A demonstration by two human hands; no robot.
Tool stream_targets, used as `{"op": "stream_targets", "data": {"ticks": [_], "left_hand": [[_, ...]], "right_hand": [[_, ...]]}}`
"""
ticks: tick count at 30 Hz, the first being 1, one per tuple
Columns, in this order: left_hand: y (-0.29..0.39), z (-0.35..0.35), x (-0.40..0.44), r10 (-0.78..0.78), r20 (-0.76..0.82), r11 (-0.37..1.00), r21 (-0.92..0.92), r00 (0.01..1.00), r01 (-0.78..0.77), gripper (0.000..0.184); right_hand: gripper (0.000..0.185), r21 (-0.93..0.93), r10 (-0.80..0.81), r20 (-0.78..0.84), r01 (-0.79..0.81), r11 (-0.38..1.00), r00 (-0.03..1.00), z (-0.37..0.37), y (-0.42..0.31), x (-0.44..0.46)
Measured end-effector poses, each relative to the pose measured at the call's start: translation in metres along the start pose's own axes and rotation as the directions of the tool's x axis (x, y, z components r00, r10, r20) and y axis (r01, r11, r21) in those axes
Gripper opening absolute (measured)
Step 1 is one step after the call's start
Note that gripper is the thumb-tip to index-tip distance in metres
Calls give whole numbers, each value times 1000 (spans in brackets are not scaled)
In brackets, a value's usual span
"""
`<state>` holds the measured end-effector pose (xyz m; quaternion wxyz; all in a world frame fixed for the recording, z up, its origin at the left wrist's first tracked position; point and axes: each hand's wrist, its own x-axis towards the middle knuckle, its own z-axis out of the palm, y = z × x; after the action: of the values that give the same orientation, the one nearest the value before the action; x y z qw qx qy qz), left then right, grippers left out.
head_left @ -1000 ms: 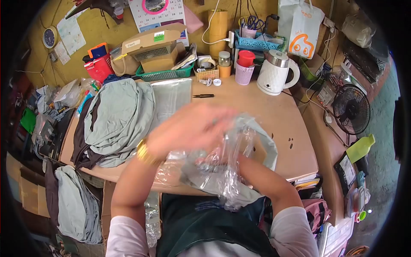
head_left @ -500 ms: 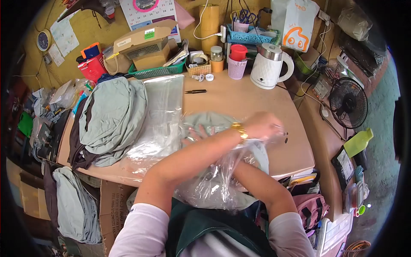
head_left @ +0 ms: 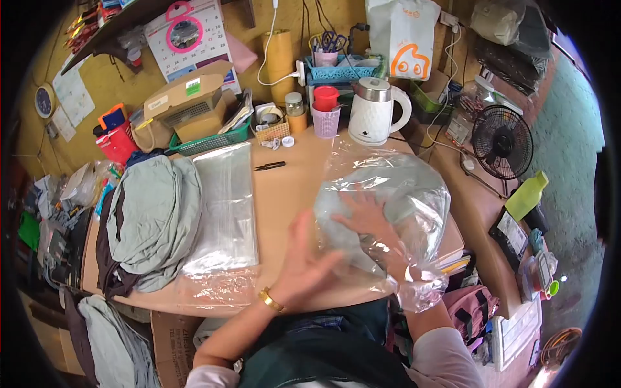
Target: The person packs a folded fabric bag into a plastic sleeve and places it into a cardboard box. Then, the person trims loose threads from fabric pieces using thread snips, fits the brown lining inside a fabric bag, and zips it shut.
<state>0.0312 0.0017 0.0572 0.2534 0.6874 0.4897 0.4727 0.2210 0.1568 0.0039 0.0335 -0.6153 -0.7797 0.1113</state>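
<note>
Openly, with its fingers spread, the right grip (head_left: 365, 215) is laid inside a clear plastic bag (head_left: 414, 187), palm down against the pale grey-green cloth (head_left: 404, 173) that is enclosed there. The right forearm is extended forward and inward from the lower right, and the bag is gathered loosely around it near the wearer. The left grip (head_left: 307, 265) is blurred but is seen held open, thumb and fingers apart, just beside the bag's left edge; whether the plastic is touched by the fingertips cannot be told. The left forearm is angled up from the lower left, with a gold-coloured band (head_left: 270, 301) worn at the wrist.

The bag is spread over the right part of the surface (head_left: 284, 197), in front of the white kettle (head_left: 370, 116). To its left, a small black tool (head_left: 270, 166) is placed near a stack of flat clear plastic (head_left: 226, 213), beside which a heap of folded cloth (head_left: 152, 216) is piled.
</note>
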Motion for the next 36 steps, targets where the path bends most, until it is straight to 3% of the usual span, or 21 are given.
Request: {"op": "stream_targets", "data": {"ticks": [2,4,5,6,8,11,13,14,16,18,19,22,23,24,25,27,28,30,32,34,36], "left_hand": [[-49,16,-11,-270,12,942,-203,963,267,86],[-51,20,-9,-644,280,486,-570,712,663,86],[-58,25,-9,-643,277,488,-570,714,661,86],[-72,35,-10,-577,319,523,-563,752,640,85],[-105,60,-23,-507,358,553,-563,784,614,84],[-115,73,-51,-117,740,826,-298,663,478,87],[-45,38,-61,43,871,415,-460,489,785,71],[-58,33,-51,-64,761,652,-458,645,604,79],[-52,26,-21,-152,343,839,-451,927,305,75],[-43,23,4,-195,52,837,-511,979,194,63],[-61,25,17,-286,70,876,-386,956,290,46],[-44,24,5,-351,191,913,-149,917,380,19],[-35,28,-8,-337,302,927,-57,892,370,9],[-52,47,-38,-138,473,928,-246,870,281,14],[-69,61,-61,89,584,872,-438,807,221,19],[-29,25,-69,286,790,822,-493,542,286,35],[-29,9,-67,284,788,821,-494,546,286,35],[-36,-23,-62,-305,850,481,-252,430,840,52],[-54,-24,-68,-345,834,323,-326,431,889,59],[-45,-7,-65,-441,754,379,-335,487,863,59],[-33,16,-64,-507,713,361,-334,484,871,48]], "right_hand": [[88,-33,-59,-102,56,998,993,14,-1,1],[90,-111,-40,-53,34,993,998,14,-1,20],[91,-189,-21,-12,19,982,1000,16,-2,31],[91,-189,-24,-15,20,982,1000,43,10,51],[95,-209,-187,-311,125,970,932,96,39,90],[91,-252,-138,-533,-1,968,835,123,60,119],[86,-317,-89,-627,-150,936,774,121,60,126],[83,-365,-74,-675,-245,898,735,125,55,127],[76,-429,-59,-759,-431,794,648,125,35,118],[73,-453,-64,-793,-516,727,605,110,28,100],[74,-578,-362,-762,-311,754,537,97,32,88],[77,-110,-110,-544,60,992,832,106,46,118],[77,-177,-137,-468,59,982,873,92,50,120],[78,-242,-156,-380,65,968,912,85,52,116],[80,-131,99,-251,-135,982,963,38,22,74],[80,-108,87,-168,-107,988,982,0,-4,28],[80,-83,76,-91,-84,993,993,-1,-10,16],[76,-204,-107,-100,85,975,989,16,-13,-9],[74,-282,-227,-93,192,940,969,29,-17,-34],[72,16,-755,-198,772,635,625,44,-11,-49],[71,-29,-779,-116,782,623,616,39,-25,-63]]}}
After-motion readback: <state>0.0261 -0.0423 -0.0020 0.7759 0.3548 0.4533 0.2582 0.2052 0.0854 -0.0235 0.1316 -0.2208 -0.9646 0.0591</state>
